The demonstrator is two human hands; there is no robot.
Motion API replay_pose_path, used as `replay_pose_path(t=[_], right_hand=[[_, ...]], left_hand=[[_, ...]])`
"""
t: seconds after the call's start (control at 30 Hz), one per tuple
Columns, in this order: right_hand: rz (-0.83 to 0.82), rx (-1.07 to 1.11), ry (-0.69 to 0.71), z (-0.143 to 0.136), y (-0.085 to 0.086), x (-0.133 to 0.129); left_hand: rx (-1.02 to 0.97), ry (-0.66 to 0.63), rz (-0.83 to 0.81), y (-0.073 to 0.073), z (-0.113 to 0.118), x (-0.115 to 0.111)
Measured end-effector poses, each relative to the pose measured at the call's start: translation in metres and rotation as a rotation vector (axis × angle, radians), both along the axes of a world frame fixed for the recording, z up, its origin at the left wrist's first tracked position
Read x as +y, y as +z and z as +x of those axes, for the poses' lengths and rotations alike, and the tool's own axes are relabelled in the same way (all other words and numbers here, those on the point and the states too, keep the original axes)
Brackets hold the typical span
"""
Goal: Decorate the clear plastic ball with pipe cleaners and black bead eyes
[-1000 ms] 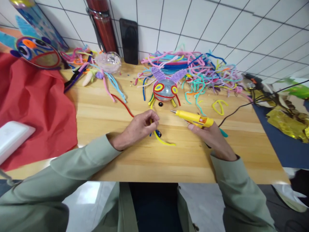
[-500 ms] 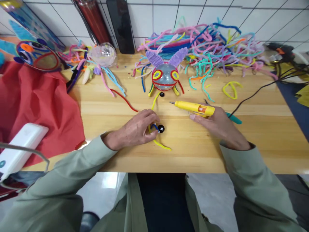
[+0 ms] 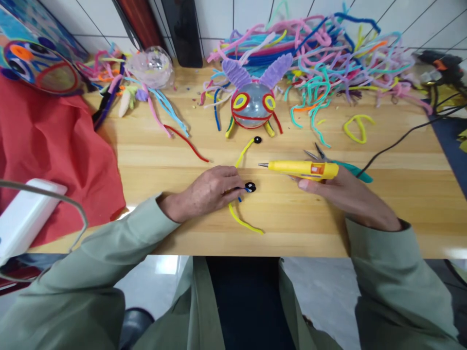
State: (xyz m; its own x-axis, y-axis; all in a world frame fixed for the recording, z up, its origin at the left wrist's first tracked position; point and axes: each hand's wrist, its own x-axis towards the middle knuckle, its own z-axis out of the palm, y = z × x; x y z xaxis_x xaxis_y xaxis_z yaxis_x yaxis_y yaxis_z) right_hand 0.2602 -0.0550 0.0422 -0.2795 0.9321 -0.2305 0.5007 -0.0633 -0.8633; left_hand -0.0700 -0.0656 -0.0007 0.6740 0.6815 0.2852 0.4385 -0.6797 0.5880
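Note:
My left hand (image 3: 215, 188) pinches a short blue pipe cleaner (image 3: 242, 188) just above the table. At the blue piece's tip is a small black disc (image 3: 250, 187) with a whitish spot. Beneath these fingers runs a yellow pipe cleaner (image 3: 245, 225), its middle partly hidden. A second black disc (image 3: 258, 139) sits at its far end. In my right hand (image 3: 350, 194) is a yellow glue gun (image 3: 292, 168), its metal nozzle pointing left, above and right of the nearer disc. Teal-handled pliers (image 3: 352, 170) lie behind that hand, partly covered.
A clear ball creature (image 3: 251, 108) with purple ears stands beyond the hands. Behind it spreads a pile of pipe cleaners (image 3: 314, 48). Red cloth (image 3: 73, 146) and a white power bank (image 3: 32, 214) lie left. A black cord (image 3: 397, 141) crosses the right side.
My left fingers have closed on the blue pipe cleaner, and the black disc by them has tilted. The glue gun has shifted slightly right, with more of the pliers showing. The view has moved a little.

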Motion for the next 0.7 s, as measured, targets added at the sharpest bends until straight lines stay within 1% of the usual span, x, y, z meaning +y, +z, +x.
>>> replay_pose_path(t=[0.1,0.27,0.43,0.57,0.7], right_hand=[[-0.105,0.022,0.057,0.006,-0.002,-0.006],[-0.144,0.020,0.111,0.013,-0.003,-0.006],[-0.199,0.055,0.128,0.012,0.001,-0.007],[-0.217,0.086,0.197,0.011,0.004,-0.009],[-0.213,0.062,0.254,0.011,0.006,-0.008]], left_hand=[[0.025,0.019,0.062,-0.005,0.002,-0.004],[0.008,0.047,0.150,-0.013,0.006,-0.009],[-0.089,0.080,0.124,-0.012,0.013,-0.009],[-0.159,0.043,0.109,-0.010,0.017,-0.007],[-0.131,0.036,0.090,-0.011,0.020,-0.005]])
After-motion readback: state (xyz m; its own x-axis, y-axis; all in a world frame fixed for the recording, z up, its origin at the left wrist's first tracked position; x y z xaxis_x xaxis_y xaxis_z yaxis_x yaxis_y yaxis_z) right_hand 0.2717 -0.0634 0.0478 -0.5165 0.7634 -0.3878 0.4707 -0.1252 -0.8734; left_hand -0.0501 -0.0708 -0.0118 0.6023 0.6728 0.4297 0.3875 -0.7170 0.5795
